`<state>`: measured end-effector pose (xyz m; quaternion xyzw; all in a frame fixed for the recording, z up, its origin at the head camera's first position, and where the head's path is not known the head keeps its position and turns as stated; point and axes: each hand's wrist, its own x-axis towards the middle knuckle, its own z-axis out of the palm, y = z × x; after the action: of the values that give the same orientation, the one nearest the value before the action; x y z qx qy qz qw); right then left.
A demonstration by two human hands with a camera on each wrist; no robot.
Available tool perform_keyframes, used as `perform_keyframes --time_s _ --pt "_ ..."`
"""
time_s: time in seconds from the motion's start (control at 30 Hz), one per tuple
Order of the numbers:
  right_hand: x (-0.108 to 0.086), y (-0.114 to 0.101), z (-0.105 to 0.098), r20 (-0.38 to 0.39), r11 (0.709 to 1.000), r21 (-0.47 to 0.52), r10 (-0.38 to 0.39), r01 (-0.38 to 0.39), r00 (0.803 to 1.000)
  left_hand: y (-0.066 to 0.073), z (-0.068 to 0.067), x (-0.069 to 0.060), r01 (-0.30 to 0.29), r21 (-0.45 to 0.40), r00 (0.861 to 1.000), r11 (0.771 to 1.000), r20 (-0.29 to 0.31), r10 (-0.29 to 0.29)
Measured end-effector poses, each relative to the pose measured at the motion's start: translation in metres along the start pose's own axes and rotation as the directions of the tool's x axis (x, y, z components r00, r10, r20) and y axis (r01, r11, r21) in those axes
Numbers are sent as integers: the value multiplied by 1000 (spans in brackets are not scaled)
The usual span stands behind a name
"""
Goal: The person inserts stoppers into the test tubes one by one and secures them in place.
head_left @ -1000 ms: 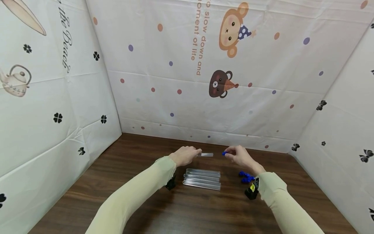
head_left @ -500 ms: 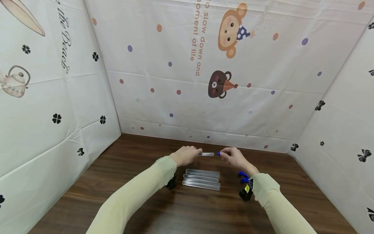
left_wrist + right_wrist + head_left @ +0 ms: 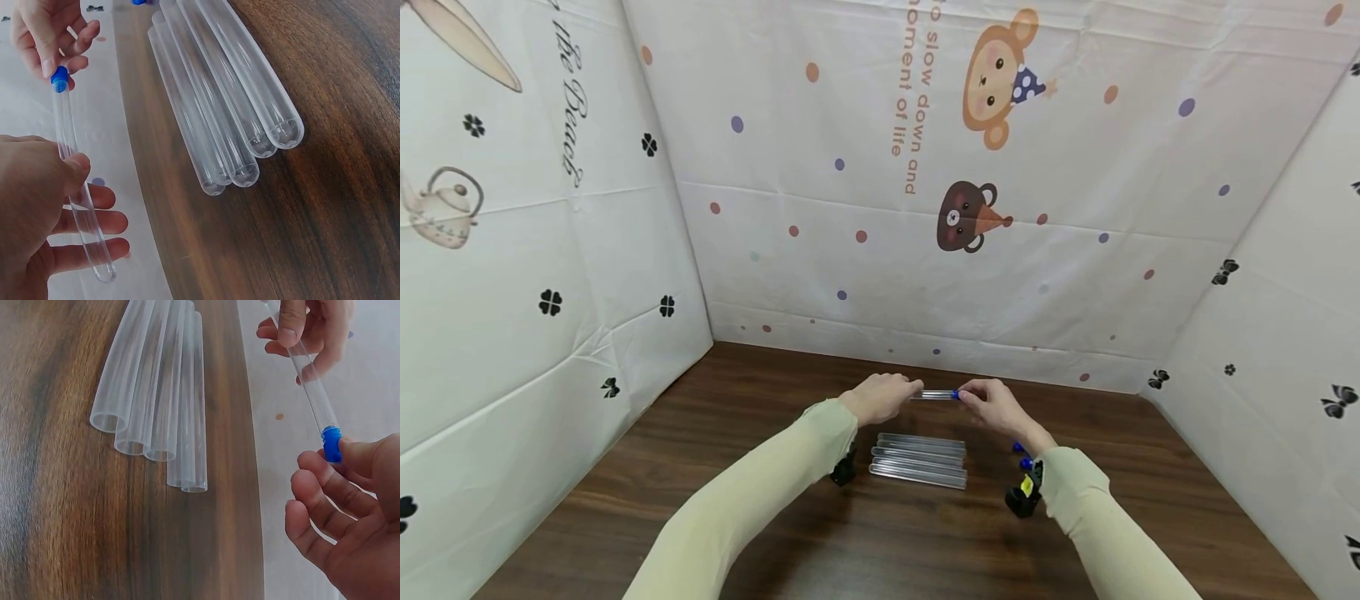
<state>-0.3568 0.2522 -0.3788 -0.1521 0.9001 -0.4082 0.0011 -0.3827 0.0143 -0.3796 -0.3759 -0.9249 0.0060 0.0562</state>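
My left hand (image 3: 880,398) holds a clear test tube (image 3: 84,215) between thumb and fingers, its rounded end pointing away from the right hand. At the tube's mouth, my right hand (image 3: 994,403) pinches a blue stopper (image 3: 331,444) between thumb and index finger. The stopper's narrow part sits in the mouth, while its wider head stays in the fingers. Below both hands, several clear test tubes (image 3: 917,460) lie side by side on the table, their open ends toward the right. More blue stoppers (image 3: 1026,463) lie beside the right wrist, partly hidden by it.
The dark wooden table (image 3: 760,533) is bounded by a white printed cloth (image 3: 850,275) at the back and on both sides. A black wrist camera (image 3: 1021,502) hangs under the right wrist, close to the loose stoppers.
My right hand has moved left, bringing the blue stopper from apart to the mouth of the test tube. The left hand has stayed almost in place, still holding the tube.
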Motion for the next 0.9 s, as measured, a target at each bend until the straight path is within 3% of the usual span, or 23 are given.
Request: perform_keyframes --time_s 0.6,0.9 --pt "1 -2 6 -12 988 153 25 -23 1000 1 -3 1 32 -98 999 995 15 -31" --pt "1 -2 6 -19 977 209 48 -43 999 4 -4 0 41 -104 999 994 21 -39"
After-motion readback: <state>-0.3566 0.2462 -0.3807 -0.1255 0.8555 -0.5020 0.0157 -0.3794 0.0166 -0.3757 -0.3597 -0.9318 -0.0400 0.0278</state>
